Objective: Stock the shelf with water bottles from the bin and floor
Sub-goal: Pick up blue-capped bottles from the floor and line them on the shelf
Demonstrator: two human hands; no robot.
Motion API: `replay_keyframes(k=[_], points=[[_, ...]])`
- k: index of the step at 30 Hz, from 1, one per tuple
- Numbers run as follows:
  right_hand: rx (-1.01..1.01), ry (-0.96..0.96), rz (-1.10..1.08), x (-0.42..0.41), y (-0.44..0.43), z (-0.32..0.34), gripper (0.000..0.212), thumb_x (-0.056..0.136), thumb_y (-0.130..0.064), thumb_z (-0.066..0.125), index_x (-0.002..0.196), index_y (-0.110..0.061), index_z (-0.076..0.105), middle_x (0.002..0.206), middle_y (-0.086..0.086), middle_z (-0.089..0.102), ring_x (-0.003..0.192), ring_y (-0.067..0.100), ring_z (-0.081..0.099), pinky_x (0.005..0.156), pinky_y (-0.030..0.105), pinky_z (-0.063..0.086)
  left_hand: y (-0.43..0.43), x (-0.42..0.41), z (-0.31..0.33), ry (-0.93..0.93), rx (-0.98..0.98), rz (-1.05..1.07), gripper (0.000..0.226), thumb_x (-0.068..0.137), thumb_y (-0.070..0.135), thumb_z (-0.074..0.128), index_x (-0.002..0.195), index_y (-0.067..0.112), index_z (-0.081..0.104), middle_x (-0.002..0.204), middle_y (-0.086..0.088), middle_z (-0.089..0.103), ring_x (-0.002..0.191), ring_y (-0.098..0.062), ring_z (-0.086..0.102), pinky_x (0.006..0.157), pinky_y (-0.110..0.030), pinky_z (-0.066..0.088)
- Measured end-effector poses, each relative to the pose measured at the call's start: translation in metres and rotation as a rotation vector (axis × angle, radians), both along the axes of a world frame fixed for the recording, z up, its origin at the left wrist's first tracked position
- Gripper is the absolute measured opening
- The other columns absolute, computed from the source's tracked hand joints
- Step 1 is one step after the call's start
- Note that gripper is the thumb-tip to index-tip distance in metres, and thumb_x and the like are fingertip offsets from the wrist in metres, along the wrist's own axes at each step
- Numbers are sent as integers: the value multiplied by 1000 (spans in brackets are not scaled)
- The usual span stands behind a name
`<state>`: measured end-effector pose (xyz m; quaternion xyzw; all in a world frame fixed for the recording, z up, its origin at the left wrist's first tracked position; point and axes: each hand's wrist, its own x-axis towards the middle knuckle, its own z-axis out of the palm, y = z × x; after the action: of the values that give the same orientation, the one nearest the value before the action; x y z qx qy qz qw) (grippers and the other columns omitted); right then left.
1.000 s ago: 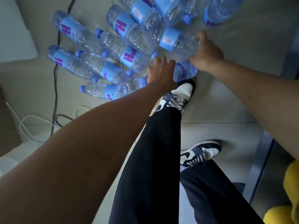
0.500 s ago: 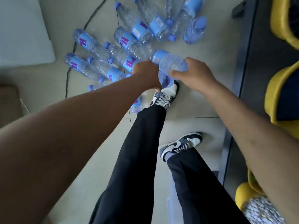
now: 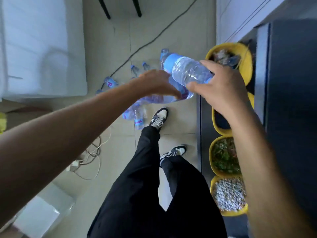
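Right grip (image 3: 221,91) curls round one water bottle (image 3: 187,71); left grip (image 3: 157,83) clasps a second bottle (image 3: 165,99) beneath.

place: makeshift small shop or stockroom corner | shelf: dark shelf unit (image 3: 291,100) on the right carrying a row of yellow tubs (image 3: 247,66) of loose dry goods, white pellets and green bits | floor: pale tiled floor (image 3: 109,48) with labelled water bottles (image 3: 139,121) lying about | extras: loose cables (image 3: 96,152), white padded block (image 3: 42,48) at left
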<state>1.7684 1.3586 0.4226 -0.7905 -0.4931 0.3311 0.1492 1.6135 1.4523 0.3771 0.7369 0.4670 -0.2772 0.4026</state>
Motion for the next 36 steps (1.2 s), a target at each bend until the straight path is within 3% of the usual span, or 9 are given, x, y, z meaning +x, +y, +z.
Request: replay_keyframes(k=[4,7,16,20,24,27,30,32,36], points=[[175,105,-179,15,-30,122,60,73,-42,81,130,-31,67,112,-8,73,101,15,67,82,29,53,-11,21,108,-229,-309,248,36,88,44,75,116,24,64,75,1,65,49,-7,62,44,-13,43],[332,262,-369,27,-65,191,48,69,-34,81,116,-34,74,95,-10,77,87,12,72,78,34,60,-28,40,180,-260,-365,217,32,81,47,67,99,20,68,84,-7,72,61,-20,65,62,-27,52],[826,298,-835,86,-166,307,10,69,-29,80,78,-28,77,77,-12,76,74,4,71,68,25,57,-103,123,349,-426,-417,37,36,94,39,64,78,7,64,54,-11,65,42,-21,60,41,-22,47],[915,169,-954,116,-201,334,25,70,-33,79,77,-10,73,69,-9,71,67,7,65,66,37,57,-127,162,383,-574,-482,24,27,80,33,76,86,10,65,53,-5,66,41,-17,61,42,-25,51],[1002,85,-1036,143,-228,347,32,72,-35,78,81,-5,72,72,6,72,70,15,65,76,49,58,-133,206,402,-443,-472,-328,93,45,61,71,116,1,67,74,-20,70,50,-24,51,50,-27,36],[1004,-70,-1116,160,-240,352,36,71,-39,77,68,-6,61,59,-4,52,61,13,49,62,41,47,-136,245,411,-342,-474,-473,82,54,66,69,104,0,71,87,-29,70,49,-24,49,45,-22,38],[920,-254,-1192,178,-247,352,42,72,-42,78,68,-5,59,56,-6,45,59,8,41,59,31,38,-130,278,416,-262,-364,-616,82,68,60,72,122,-2,67,92,-26,69,60,-26,54,52,-26,37],[866,-333,-1242,188,-251,348,41,74,-44,79,69,-7,63,56,-2,54,58,10,48,59,32,41,-124,301,418,-193,-331,-666,81,74,56,73,129,-2,65,93,-25,69,73,-29,53,56,-28,36],[721,-425,-1275,196,-251,336,30,78,-39,80,69,-14,68,58,-10,63,62,10,63,58,26,41,-116,344,422,-71,-240,-813,49,98,55,53,106,11,74,81,-20,73,53,-19,49,51,-23,35]])
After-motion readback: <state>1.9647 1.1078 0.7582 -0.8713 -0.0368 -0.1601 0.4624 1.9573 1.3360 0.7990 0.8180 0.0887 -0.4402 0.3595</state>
